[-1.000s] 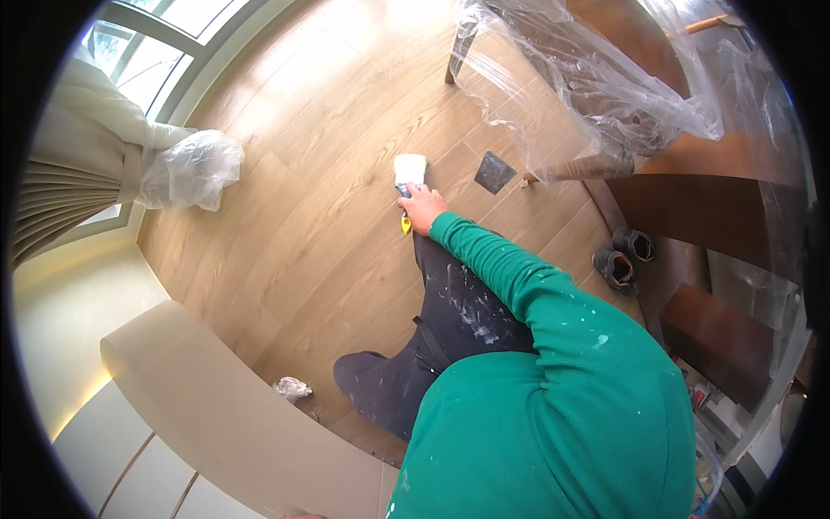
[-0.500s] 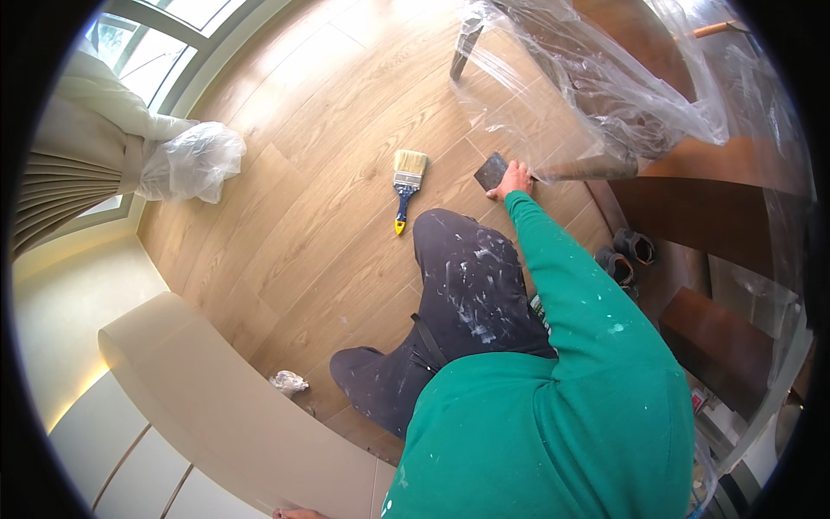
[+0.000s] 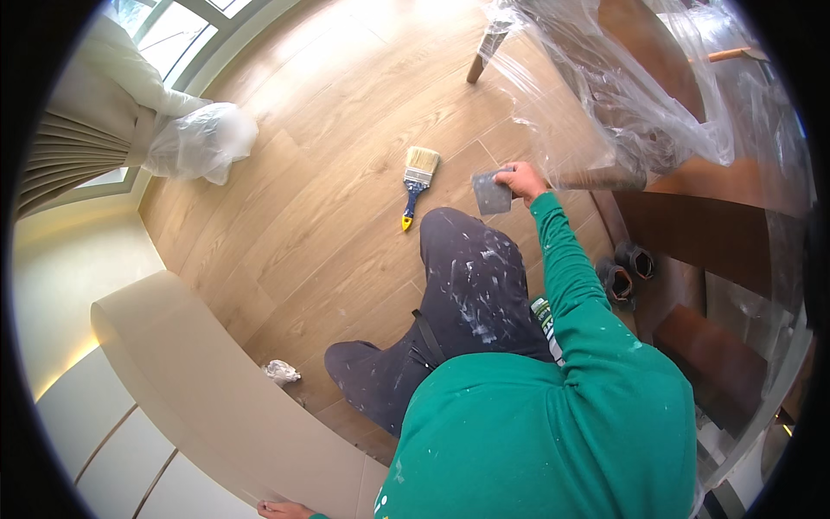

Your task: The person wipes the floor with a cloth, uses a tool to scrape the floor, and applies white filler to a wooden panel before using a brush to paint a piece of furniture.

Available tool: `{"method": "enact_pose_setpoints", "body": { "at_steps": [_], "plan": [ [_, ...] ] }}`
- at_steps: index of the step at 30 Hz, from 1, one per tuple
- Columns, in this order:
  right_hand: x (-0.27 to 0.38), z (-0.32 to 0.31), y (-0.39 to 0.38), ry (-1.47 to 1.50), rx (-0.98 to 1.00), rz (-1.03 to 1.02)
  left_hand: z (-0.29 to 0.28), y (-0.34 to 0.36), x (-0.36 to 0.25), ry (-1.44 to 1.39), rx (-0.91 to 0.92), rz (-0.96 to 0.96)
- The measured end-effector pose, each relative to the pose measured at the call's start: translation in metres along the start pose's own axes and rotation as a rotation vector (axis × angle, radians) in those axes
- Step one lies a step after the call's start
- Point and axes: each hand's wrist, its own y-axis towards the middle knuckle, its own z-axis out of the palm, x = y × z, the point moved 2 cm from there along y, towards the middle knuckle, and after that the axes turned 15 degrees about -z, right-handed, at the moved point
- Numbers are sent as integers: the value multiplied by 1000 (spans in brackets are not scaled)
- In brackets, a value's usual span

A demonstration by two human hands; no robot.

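1. We see the right hand (image 3: 525,182) with thumb and fingers clamped on the right edge of a grey square piece (image 3: 491,195).
2. We find that piece over the wooden floor (image 3: 337,186), just beyond the dark-trousered knee (image 3: 471,246) and to its right.
3. To its left, we see a paintbrush (image 3: 417,183) lying apart on the floor, bristles toward the far side.
4. At the near left, we see the left hand (image 3: 285,509) by the beige curved panel (image 3: 216,381); we cannot tell whether it grips anything.
5. On the right, we notice dark shoes (image 3: 616,283) and, farther off, clear plastic sheeting (image 3: 666,130).
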Motion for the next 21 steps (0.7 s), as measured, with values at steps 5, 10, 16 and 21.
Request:
{"method": "enact_pose_setpoints", "body": {
  "at_steps": [5, 10, 16, 21],
  "plan": [
    [-24, 33, -15, -145, 3, -3, 7, 2, 4, -40, 21, -26],
    [-23, 57, -54, 55, -15, 1, 1, 4, 9, 1, 40, -21],
    [-13, 39, 4, -767, -213, -434, 3, 1, -1, -2, 19, -6],
    [37, 93, 73, -1113, -137, -589, 1, 0, -5, 25, 19, -73]
  ]
}}
